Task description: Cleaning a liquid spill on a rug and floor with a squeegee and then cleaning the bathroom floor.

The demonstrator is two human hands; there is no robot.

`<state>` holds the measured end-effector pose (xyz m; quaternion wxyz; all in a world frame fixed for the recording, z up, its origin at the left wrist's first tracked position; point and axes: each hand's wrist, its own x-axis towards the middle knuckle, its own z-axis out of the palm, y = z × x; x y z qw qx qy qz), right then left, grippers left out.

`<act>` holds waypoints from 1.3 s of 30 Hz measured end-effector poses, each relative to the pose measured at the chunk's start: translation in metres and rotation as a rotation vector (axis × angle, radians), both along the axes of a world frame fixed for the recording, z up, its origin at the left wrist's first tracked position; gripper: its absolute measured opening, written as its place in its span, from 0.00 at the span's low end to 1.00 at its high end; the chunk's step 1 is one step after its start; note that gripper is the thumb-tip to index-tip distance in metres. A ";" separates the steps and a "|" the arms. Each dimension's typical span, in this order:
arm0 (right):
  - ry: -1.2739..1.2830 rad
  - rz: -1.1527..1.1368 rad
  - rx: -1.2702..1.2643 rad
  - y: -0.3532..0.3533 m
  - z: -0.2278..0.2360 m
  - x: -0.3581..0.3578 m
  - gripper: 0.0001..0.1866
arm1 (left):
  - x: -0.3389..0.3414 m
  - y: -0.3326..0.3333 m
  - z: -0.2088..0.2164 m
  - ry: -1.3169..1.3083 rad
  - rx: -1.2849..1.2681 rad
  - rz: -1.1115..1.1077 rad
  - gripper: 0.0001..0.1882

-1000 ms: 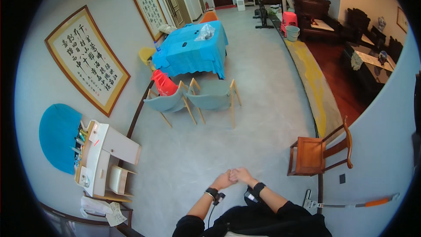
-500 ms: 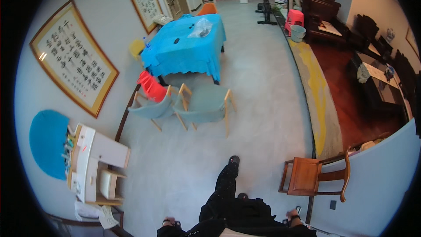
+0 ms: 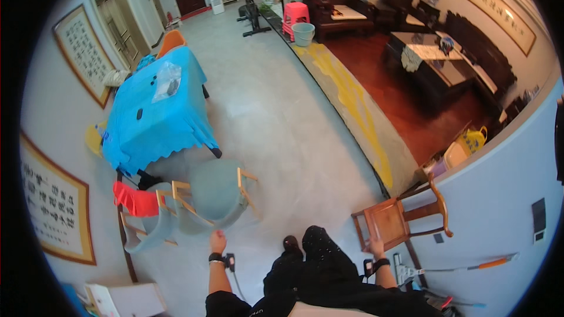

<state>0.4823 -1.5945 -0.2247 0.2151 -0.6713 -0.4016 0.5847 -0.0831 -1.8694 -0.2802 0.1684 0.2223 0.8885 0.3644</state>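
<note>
My left hand (image 3: 218, 240) hangs in front of me over the grey floor with its fingers curled in, and nothing shows in it. The grey-green armchair (image 3: 214, 191) is the thing nearest to it, a short way ahead. My right hand (image 3: 375, 245) is lower right, its fingers loosely apart with nothing between them. In the picture it overlaps the seat edge of a brown wooden chair (image 3: 386, 223); whether they touch I cannot tell. Both wrists wear black bands with a small black device.
A table under a blue cloth (image 3: 155, 108) stands at left, with a second armchair carrying a red bag (image 3: 136, 199). A raised grey strip with yellow patches (image 3: 352, 111) runs along the right. A mop-like tool (image 3: 405, 270) leans by the right wall. Far ahead is an exercise bike (image 3: 252, 14).
My view has swung to the right and forward, so the table and chairs sit further left. Both hands have come up further into the picture.
</note>
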 end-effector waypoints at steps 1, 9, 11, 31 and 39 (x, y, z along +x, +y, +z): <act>0.118 -0.091 -0.008 0.016 0.019 -0.004 0.11 | 0.004 0.071 0.035 -0.042 0.033 -0.086 0.04; -0.534 0.712 -0.004 0.059 -0.058 0.021 0.16 | -0.004 0.178 0.000 0.119 -0.242 -0.305 0.13; -0.941 1.102 -0.066 0.057 -0.101 0.048 0.18 | 0.006 0.180 -0.011 -0.049 -0.473 -0.233 0.15; -0.196 0.427 0.162 0.544 -0.036 -0.302 0.12 | -0.118 0.395 -0.011 -0.191 -0.762 0.007 0.21; -0.173 0.142 -0.332 0.577 -0.177 -0.248 0.09 | -0.247 0.574 -0.046 0.615 -1.144 -0.897 0.14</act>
